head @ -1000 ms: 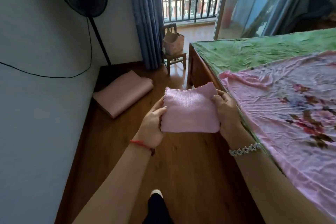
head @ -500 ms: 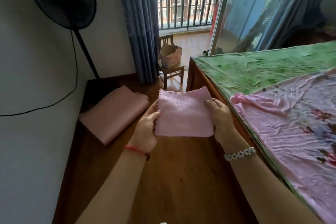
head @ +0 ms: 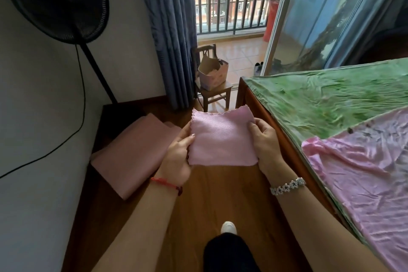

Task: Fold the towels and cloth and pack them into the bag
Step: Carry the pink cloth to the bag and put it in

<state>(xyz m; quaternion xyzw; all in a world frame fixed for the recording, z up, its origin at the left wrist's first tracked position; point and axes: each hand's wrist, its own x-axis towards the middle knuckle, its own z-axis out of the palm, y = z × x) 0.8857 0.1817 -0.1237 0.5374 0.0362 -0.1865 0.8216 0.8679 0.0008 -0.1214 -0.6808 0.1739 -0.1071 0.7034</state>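
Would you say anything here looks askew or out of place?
Slightly: the pink cloth, held between the left hand and right hand, has an uneven top edge, its right corner poking higher. Otherwise nothing stands out.

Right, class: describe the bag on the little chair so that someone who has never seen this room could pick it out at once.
Start at the blue curtain beside the balcony door. At its foot stands a small wooden chair, and on the seat sits the bag. It is the only open-topped, pale pink container there, unlike the flat folded pink cloth lying on the floor by the wall.
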